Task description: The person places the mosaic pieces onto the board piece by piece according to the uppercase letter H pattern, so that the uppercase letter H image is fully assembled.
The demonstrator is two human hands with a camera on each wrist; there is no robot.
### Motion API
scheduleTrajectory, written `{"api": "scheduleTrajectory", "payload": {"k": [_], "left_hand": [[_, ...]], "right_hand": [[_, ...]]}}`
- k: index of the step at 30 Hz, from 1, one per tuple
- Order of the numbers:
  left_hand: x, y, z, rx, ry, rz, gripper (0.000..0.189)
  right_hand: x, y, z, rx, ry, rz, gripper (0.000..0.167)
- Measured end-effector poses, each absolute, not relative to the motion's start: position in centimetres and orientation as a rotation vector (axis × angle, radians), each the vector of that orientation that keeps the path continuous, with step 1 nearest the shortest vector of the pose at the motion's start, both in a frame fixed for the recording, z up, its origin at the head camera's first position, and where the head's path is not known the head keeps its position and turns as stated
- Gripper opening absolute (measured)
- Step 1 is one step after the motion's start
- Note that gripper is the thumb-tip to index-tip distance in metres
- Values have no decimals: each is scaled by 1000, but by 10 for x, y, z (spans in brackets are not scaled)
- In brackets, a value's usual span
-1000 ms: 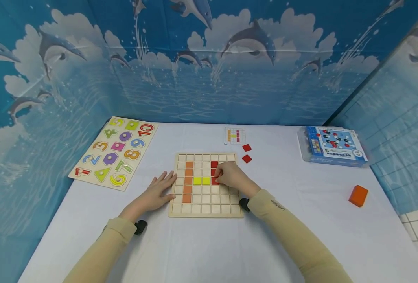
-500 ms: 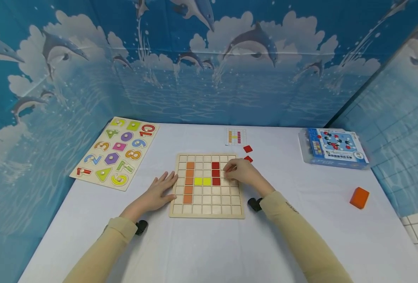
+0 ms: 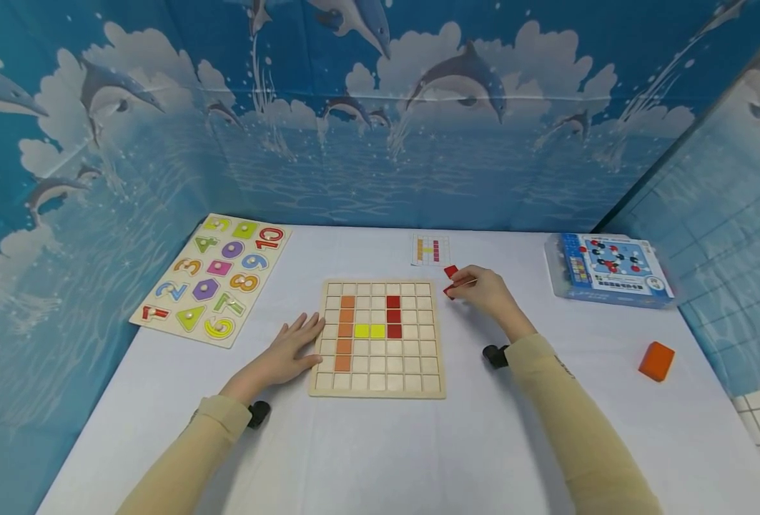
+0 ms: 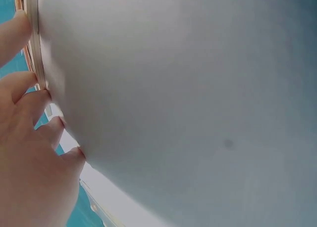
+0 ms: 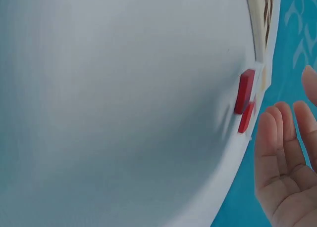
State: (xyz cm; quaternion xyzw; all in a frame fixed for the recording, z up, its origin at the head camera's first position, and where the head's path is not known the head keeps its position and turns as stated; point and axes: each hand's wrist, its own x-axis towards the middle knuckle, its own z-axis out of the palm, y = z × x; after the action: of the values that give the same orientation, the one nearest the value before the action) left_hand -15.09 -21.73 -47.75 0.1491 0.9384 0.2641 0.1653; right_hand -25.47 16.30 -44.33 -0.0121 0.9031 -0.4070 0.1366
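In the head view a wooden grid board (image 3: 377, 393) lies on the white table. It holds a column of several orange tiles (image 3: 344, 330), two yellow tiles (image 3: 377, 331) and three red tiles (image 3: 394, 316). My left hand (image 3: 283, 355) rests with spread fingers at the board's left edge; the left wrist view shows its fingertips on the wooden rim (image 4: 35, 49). Right of the board, my right hand (image 3: 487, 290) hovers at two loose red tiles, its fingers partly covering the nearer one (image 3: 448, 292). In the right wrist view its fairly straight fingers stand apart from both red tiles (image 5: 244, 91).
A small pattern card (image 3: 431, 250) lies behind the board. At the left is a number-and-shape puzzle board (image 3: 227, 286). A blue boxed set (image 3: 614, 268) sits at the back right, with an orange block (image 3: 656, 361) in front of it. A dolphin-print curtain (image 3: 380, 179) hangs behind the table.
My right hand has moved from the red column on the board, rightward and back to the two loose red tiles. The left hand has stayed at the board's edge.
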Motion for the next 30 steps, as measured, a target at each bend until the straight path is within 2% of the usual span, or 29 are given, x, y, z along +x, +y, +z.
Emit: {"api": "scheduleTrajectory", "payload": {"k": [10, 30], "left_hand": [[-151, -216, -476, 425, 2671, 765, 73], [-149, -216, -474, 418, 2671, 769, 72]], "right_hand": [[-264, 172, -450, 45, 2632, -1194, 44], [-271, 157, -458, 41, 2662, -1024, 47]]}}
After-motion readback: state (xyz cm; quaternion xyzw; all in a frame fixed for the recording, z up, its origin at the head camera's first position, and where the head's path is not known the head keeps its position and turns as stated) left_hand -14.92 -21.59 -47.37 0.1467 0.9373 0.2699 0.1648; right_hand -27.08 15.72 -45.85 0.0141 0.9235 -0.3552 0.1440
